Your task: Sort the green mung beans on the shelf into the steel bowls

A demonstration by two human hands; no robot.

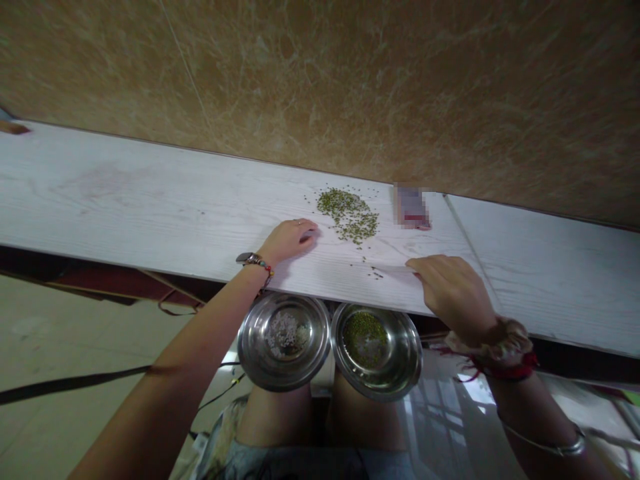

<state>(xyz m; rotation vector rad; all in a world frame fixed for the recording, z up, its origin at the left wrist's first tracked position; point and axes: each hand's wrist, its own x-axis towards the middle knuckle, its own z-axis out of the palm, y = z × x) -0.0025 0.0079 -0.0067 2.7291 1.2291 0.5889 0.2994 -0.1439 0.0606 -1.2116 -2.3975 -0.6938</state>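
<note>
A pile of small green beans [350,215] lies on a white wooden tabletop [150,200]. My left hand [290,240] rests on the table just left of the pile, fingers curled down and pinched together on the surface. My right hand [450,290] lies at the table's near edge, right of several stray beans [373,267], fingers bent and closed. Two steel bowls sit on my knees under the edge: the left bowl [283,340] holds pale grains, the right bowl [376,348] holds green beans.
A small blurred-out object [411,207] lies on the table right of the pile. A brown marbled wall [350,80] runs behind the table. A seam [465,233] splits the tabletop at right. Tiled floor [60,333] and a dark cable [75,381] show at left.
</note>
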